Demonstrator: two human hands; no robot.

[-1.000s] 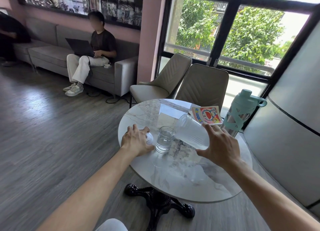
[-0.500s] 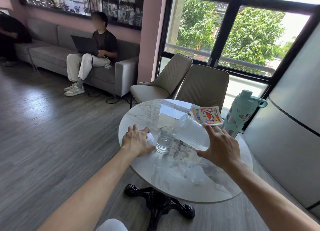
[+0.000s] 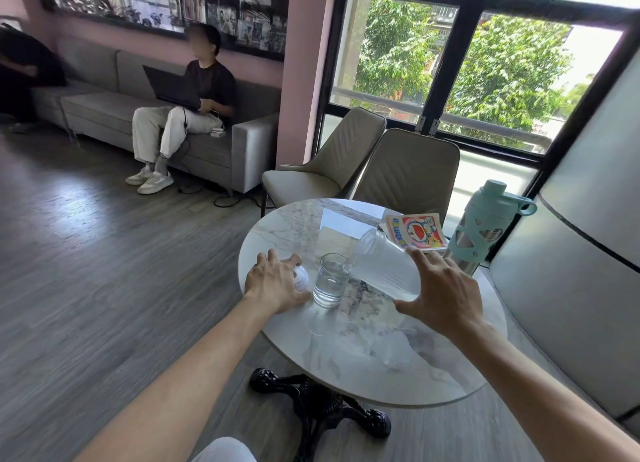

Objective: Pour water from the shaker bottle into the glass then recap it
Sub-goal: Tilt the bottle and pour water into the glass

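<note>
The table [image 3: 284,226] is white marble with grey veins. The bottle [image 3: 384,267] and glass [image 3: 329,281] are clear, the flask [image 3: 481,226] mint green.

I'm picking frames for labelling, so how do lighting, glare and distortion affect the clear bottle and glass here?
Head view: daylight from the window glares off the marble table; the clear shaker bottle in the right hand looks washed out, its edges faint; the glass reads sharply; wide-angle distortion bends the window frames and stretches the forearms.
</note>
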